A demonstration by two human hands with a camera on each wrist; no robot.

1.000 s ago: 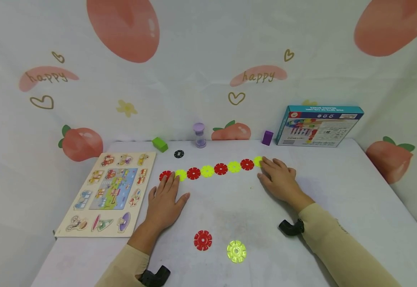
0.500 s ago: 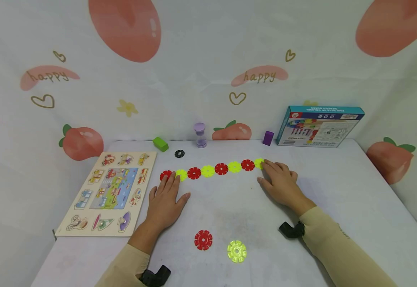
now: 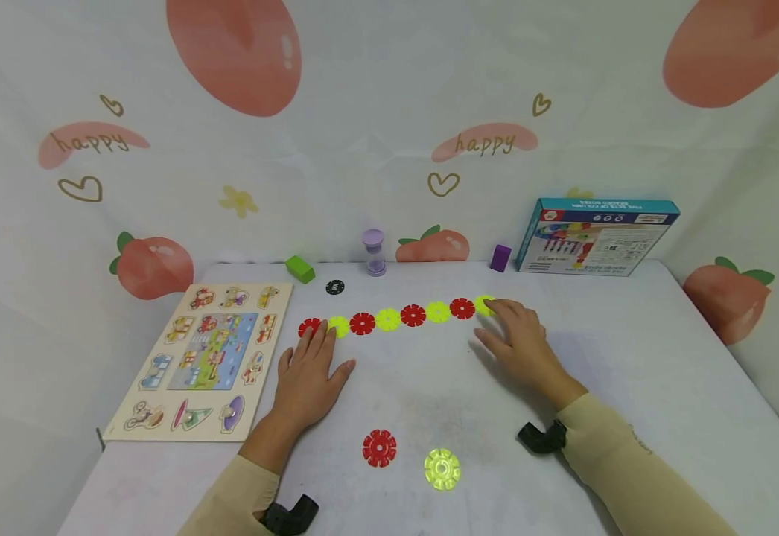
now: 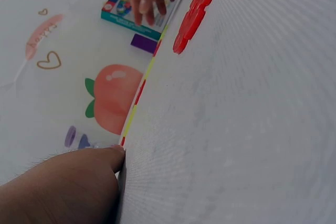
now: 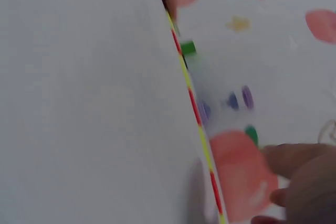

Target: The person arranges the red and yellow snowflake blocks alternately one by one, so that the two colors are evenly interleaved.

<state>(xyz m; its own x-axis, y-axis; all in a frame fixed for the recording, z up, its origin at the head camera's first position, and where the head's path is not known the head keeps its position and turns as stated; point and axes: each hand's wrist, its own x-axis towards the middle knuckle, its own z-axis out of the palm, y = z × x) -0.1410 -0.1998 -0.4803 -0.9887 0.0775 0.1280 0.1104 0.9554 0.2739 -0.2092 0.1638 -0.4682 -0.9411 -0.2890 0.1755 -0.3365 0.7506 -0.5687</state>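
A row of flat, notched plastic discs, red and yellow by turns, runs across the table, with a red disc (image 3: 412,316) near its middle. My left hand (image 3: 309,380) lies flat with straight fingers, its fingertips on the leftmost red disc (image 3: 308,325) and by the yellow disc (image 3: 339,326) beside it. At the other end, my right hand (image 3: 522,348) hovers with loosely bent fingers, fingertips right at the last yellow disc (image 3: 483,305). Nearer to me lie a loose red disc (image 3: 379,448) and a loose yellow disc (image 3: 442,470).
A wooden picture puzzle board (image 3: 211,357) lies at the left. Along the back stand a green block (image 3: 299,269), a lilac sand timer (image 3: 374,253), a purple block (image 3: 500,257) and an upright teal box (image 3: 597,237). A black chip (image 3: 334,287) lies behind the row.
My right hand has lifted slightly from the end of the row and shifted a little left. The left hand and the discs stay put.
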